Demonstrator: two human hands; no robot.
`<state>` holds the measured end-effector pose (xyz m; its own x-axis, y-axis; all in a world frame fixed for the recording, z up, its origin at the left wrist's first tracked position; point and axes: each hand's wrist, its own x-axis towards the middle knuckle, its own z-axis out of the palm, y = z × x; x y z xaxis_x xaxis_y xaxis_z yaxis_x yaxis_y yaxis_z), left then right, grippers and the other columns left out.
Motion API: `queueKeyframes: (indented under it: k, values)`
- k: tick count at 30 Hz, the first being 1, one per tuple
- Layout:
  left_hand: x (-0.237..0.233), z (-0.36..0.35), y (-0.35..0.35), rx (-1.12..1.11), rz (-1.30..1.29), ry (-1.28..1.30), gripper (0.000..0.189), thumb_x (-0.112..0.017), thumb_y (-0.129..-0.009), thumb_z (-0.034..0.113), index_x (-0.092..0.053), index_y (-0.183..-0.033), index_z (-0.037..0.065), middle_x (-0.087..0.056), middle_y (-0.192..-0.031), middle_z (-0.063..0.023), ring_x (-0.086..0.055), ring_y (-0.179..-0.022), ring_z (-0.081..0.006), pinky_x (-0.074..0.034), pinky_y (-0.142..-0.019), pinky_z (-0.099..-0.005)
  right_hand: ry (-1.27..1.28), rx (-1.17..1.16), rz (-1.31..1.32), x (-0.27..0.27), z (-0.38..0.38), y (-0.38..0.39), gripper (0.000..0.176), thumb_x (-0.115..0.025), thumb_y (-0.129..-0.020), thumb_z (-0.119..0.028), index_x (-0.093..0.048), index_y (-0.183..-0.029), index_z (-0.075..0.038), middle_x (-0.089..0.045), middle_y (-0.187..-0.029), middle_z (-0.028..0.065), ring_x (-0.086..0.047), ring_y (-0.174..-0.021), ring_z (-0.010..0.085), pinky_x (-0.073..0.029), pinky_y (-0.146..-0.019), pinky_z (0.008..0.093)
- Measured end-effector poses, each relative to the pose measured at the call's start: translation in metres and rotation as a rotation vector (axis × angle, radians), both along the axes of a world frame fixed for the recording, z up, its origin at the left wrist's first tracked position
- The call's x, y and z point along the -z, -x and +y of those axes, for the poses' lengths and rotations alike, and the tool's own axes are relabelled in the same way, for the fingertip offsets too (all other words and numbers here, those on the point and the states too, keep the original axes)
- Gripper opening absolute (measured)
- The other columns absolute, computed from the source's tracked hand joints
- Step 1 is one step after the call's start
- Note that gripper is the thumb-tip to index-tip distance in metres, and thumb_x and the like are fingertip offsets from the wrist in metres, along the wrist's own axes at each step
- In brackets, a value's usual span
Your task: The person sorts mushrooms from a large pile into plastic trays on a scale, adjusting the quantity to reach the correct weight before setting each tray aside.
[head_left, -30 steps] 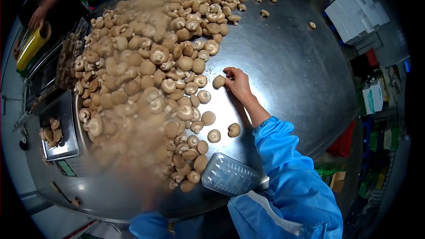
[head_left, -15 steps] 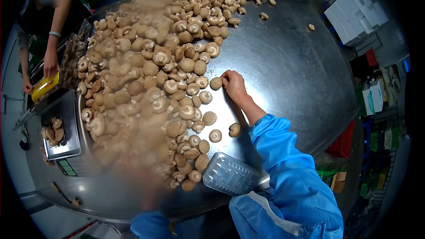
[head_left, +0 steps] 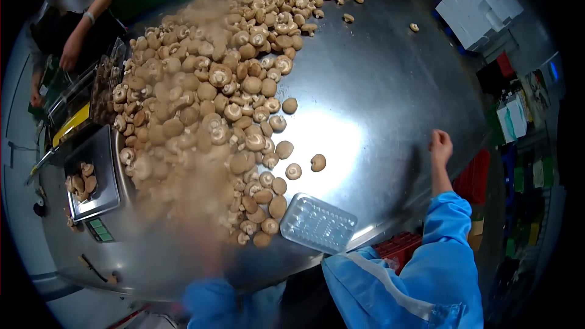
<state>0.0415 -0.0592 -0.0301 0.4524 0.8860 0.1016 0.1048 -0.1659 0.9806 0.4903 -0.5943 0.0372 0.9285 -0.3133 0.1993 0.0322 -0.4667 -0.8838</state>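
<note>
Many brown mushrooms (head_left: 207, 91) lie heaped over the left half of the metal table (head_left: 390, 79). My right hand (head_left: 440, 145) is over the table's right side, away from the heap, its fingers curled; whether they hold anything is too small to tell. A blurred patch covers my left hand (head_left: 204, 237) at the near end of the heap, so its fingers cannot be made out. Between the two arms a clear plastic tray (head_left: 319, 223) rests at the near edge. Two loose mushrooms (head_left: 318, 162) sit just beyond it.
At the left, a scale (head_left: 94, 176) bears a few mushrooms. Another person (head_left: 76, 36) stands at the upper left beside a yellow-edged device (head_left: 72, 124). Red crates (head_left: 472, 176) are below the right edge; white foam boxes (head_left: 478, 9) stand at the upper right.
My right hand has moved right, away from the mushroom at the heap's edge. The other person's hand has lifted off the yellow part. The whole view has shifted slightly.
</note>
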Motion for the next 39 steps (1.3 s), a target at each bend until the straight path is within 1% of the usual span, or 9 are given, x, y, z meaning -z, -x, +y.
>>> queueKeyframes:
  k: [4,7,11,18,20,22,24,28,39]
  values:
    - [0.011,0.007,0.004,-0.083,0.253,-0.223,0.104,-0.085,-0.073,0.020,-0.019,-0.151,0.004,-0.029,-0.147,-0.0167,-0.040,-0.132,-0.0293,-0.035,-0.111,-0.0403,0.252,0.251,0.273,-0.003,-0.125,0.070,0.034,-0.061,-0.097,-0.034,-0.068,-0.091,-0.001,-0.066,-0.079,0.0059,-0.062,-0.063,0.0139,-0.048,-0.059,0.0306]
    - [0.005,0.007,0.003,-0.055,0.260,-0.283,0.105,-0.085,-0.072,0.024,-0.020,-0.152,0.002,-0.031,-0.148,-0.0176,-0.039,-0.134,-0.0301,-0.032,-0.113,-0.0399,0.666,0.300,0.271,-0.012,-0.105,0.133,0.025,-0.064,-0.095,-0.025,-0.066,-0.102,-0.001,-0.068,-0.085,0.0109,-0.065,-0.077,0.0221,-0.051,-0.071,0.0329]
    - [0.015,0.012,0.010,-0.034,0.235,-0.250,0.104,-0.084,-0.074,0.023,-0.019,-0.152,0.002,-0.033,-0.147,-0.0170,-0.039,-0.134,-0.0293,-0.031,-0.113,-0.0397,0.687,-0.089,0.006,-0.001,-0.057,0.163,0.037,-0.066,-0.088,-0.007,-0.058,-0.124,-0.006,-0.068,-0.090,0.0147,-0.066,-0.088,0.0273,-0.052,-0.081,0.0346]
    - [-0.026,0.010,0.040,0.212,0.643,-0.429,0.075,-0.070,-0.080,0.004,-0.034,-0.146,-0.002,-0.033,-0.149,-0.0202,-0.035,-0.140,-0.0369,-0.032,-0.114,-0.0409,0.513,-0.545,-0.019,-0.068,0.122,0.233,0.016,-0.070,-0.088,-0.009,-0.070,-0.104,-0.006,-0.071,-0.092,0.0127,-0.071,-0.075,0.0282,-0.057,-0.070,0.0348]
    - [-0.021,0.013,0.057,0.281,0.597,-0.388,0.071,-0.063,-0.081,-0.001,-0.034,-0.146,-0.002,-0.032,-0.150,-0.0200,-0.034,-0.141,-0.0365,-0.032,-0.115,-0.0410,0.553,-0.818,0.045,-0.076,0.155,0.262,0.043,-0.076,-0.081,-0.011,-0.062,-0.122,-0.006,-0.064,-0.120,0.0166,-0.066,-0.105,0.0326,-0.055,-0.089,0.0388]
    - [-0.021,0.010,0.071,0.339,0.427,-0.289,0.070,-0.053,-0.081,-0.006,-0.033,-0.148,0.000,-0.034,-0.149,-0.0183,-0.037,-0.140,-0.0341,-0.032,-0.115,-0.0405,0.652,-1.013,0.154,-0.081,0.181,0.292,0.081,-0.083,-0.074,-0.024,-0.044,-0.142,-0.003,-0.044,-0.147,0.0208,-0.041,-0.137,0.0377,-0.036,-0.114,0.0442]
    - [-0.011,0.007,0.084,0.351,0.134,-0.026,0.069,-0.051,-0.082,-0.007,-0.033,-0.148,0.001,-0.035,-0.149,-0.0175,-0.038,-0.139,-0.0329,-0.033,-0.115,-0.0403,0.718,-1.080,0.212,-0.071,0.194,0.313,0.096,-0.086,-0.069,-0.028,-0.037,-0.147,-0.001,-0.037,-0.152,0.0207,-0.033,-0.142,0.0388,-0.031,-0.117,0.0452]
    - [-0.042,-0.005,0.099,0.370,0.232,0.085,0.074,-0.051,-0.081,-0.011,-0.024,-0.149,-0.005,-0.030,-0.152,-0.0230,-0.031,-0.144,-0.0357,-0.028,-0.120,-0.0441,0.769,-1.002,0.213,-0.059,0.207,0.331,0.105,-0.088,-0.065,-0.030,-0.033,-0.149,0.000,-0.035,-0.153,0.0207,-0.030,-0.144,0.0387,-0.029,-0.118,0.0454]
    - [-0.057,-0.012,0.103,0.350,0.446,-0.288,0.062,-0.055,-0.083,-0.007,-0.039,-0.143,-0.002,-0.040,-0.145,-0.0177,-0.044,-0.131,-0.0307,-0.038,-0.110,-0.0383,0.786,-0.663,0.065,-0.044,0.226,0.312,0.100,-0.093,-0.054,-0.023,-0.042,-0.138,0.001,-0.048,-0.137,0.0202,-0.044,-0.130,0.0369,-0.037,-0.109,0.0457]
